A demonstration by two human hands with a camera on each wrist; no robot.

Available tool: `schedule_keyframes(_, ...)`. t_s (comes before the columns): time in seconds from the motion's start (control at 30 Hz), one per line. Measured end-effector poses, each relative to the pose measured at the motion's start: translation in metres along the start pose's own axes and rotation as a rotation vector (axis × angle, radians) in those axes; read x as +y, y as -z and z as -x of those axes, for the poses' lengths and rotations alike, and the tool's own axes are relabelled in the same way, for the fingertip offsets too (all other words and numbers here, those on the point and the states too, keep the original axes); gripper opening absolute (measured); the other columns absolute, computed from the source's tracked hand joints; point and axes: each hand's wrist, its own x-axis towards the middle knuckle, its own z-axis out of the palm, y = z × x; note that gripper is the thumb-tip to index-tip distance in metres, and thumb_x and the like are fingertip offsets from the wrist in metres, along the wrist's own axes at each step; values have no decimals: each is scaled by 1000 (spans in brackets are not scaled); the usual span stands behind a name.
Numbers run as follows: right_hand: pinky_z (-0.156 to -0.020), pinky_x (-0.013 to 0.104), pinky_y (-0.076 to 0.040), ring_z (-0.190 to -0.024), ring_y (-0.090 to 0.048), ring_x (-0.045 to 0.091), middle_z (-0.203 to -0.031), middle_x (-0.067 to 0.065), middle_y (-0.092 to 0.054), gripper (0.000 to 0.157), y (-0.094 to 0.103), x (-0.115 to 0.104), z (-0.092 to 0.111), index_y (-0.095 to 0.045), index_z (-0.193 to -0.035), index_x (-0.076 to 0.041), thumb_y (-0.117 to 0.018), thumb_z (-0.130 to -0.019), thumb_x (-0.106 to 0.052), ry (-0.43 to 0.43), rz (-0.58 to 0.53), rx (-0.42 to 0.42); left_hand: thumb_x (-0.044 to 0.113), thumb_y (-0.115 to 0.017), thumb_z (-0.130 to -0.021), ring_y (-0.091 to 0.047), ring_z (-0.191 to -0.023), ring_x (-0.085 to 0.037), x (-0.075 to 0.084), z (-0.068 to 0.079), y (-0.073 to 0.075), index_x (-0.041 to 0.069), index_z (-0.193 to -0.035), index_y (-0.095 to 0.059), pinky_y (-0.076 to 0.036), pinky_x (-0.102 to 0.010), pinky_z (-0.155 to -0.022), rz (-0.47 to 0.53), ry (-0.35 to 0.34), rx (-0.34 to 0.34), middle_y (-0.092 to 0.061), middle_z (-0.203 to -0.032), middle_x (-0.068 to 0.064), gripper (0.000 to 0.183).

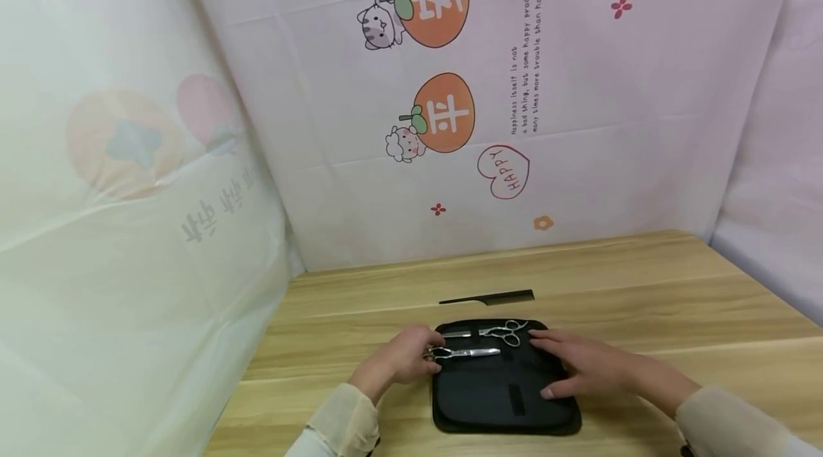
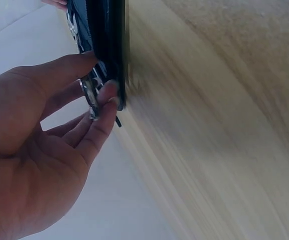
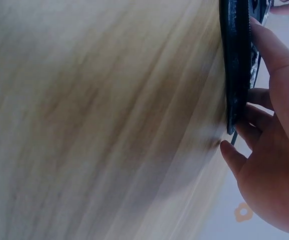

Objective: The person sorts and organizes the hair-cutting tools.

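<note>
A black zip case [image 1: 479,396] lies on the table with two pairs of silver scissors on its upper face. My left hand [image 1: 408,355] is at the case's left edge, its curled fingers holding the finger rings of the lower scissors [image 1: 472,353], whose blades point right. In the left wrist view, a metal ring [image 2: 90,97] shows between the thumb and fingers. The upper scissors [image 1: 504,332] lie with their handles to the right, a black strap crossing their blades. My right hand [image 1: 594,364] rests on the case's right side with fingers spread and loosely bent.
Behind the case, a black pointed-tail comb [image 1: 504,298] lies on the wood-grain table [image 1: 360,300]. A printed white sheet [image 1: 579,86] hangs at the table's back edge, and another sheet [image 1: 148,285] runs down the left side.
</note>
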Motion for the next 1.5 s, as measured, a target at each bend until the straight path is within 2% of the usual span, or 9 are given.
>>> schedule_keyframes(0.33, -105, 67, -40, -141, -42, 46, -160, 22, -36, 92, -1, -1, -1, -46, -150, 1, -68, -89, -64, -35, -19, -29, 19, -83, -87, -58, -93, -10, 6, -7, -4, 10, -119, -75, -51, -25, -87, -53, 1, 16, -65, -107, -6, 34)
schedule_keyframes(0.63, -107, 67, -38, -142, -40, 45, -161, 21, -34, 93, -1, -1, -2, -45, -152, 1, -67, -90, -65, -47, -30, -44, 18, -81, -90, -58, -103, -13, 8, -11, -9, 13, -124, -73, -51, -27, -91, -21, 40, 1, -61, -115, -2, 36)
schedule_keyframes(0.83, -106, 67, -38, -142, -40, 46, -161, 22, -35, 93, -2, -1, -2, -45, -152, 1, -67, -89, -65, -44, -20, -45, 21, -80, -91, -59, -112, -15, 10, -16, -13, 12, -125, -73, -49, -27, -98, -59, 2, -8, -64, -120, -3, 36)
schedule_keyframes(1.13, -107, 67, -38, -142, -40, 45, -161, 21, -34, 94, -3, 0, -1, -44, -152, 0, -67, -89, -65, -51, -20, -44, 21, -81, -90, -60, -109, -12, 14, -23, -14, 11, -123, -72, -48, -25, -97, -85, -51, 17, -66, -116, -2, 35)
schedule_keyframes(1.37, -106, 67, -38, -141, -41, 45, -161, 21, -35, 94, -2, -3, 0, -43, -152, 0, -67, -90, -65, -47, -9, -41, 20, -80, -90, -60, -109, -12, 17, -24, -16, 7, -124, -71, -48, -23, -97, -56, -64, 19, -67, -116, -4, 38)
schedule_keyframes(1.5, -106, 67, -38, -142, -41, 45, -161, 21, -35, 94, -2, -2, 0, -43, -153, 0, -67, -89, -65, -51, -11, -46, 18, -80, -90, -57, -102, -10, 17, -23, -15, 5, -127, -69, -49, -23, -94, -25, -68, 24, -66, -117, -5, 41)
